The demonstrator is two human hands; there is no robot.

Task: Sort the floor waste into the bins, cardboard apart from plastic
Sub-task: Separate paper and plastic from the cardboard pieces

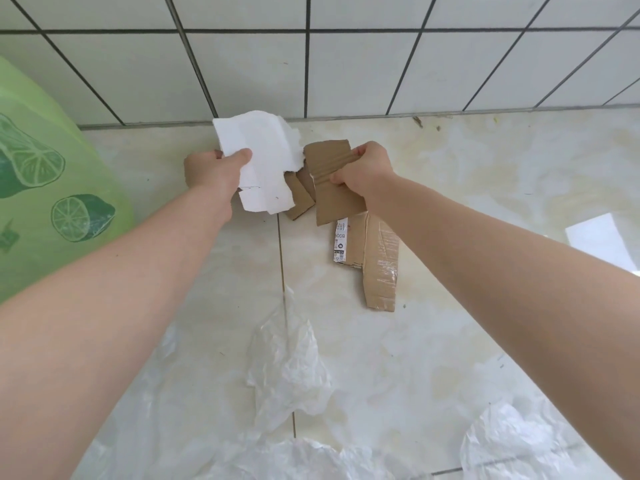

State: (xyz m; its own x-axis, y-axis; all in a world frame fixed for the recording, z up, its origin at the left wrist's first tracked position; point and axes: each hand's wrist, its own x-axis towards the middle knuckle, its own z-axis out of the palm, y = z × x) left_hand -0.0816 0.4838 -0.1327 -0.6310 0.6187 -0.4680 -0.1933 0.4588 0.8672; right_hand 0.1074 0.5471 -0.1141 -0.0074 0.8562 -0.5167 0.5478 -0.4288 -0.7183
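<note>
Cardboard (334, 188) in right fingers (341, 176), white sheet (263, 161) left

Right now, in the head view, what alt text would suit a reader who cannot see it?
Two bare hands hold scraps above a pale tiled floor: the left hand grips a torn white card piece, the right hand a brown cardboard piece. Taped cardboard and clear plastic film lie on the floor; a green bag sits at left.

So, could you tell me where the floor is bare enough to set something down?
Bare floor lies right of the taped cardboard strip, toward the wall, and left of the floor seam beneath the left hand. Crowded: clear plastic bags across the near floor, and cardboard under both hands.
</note>
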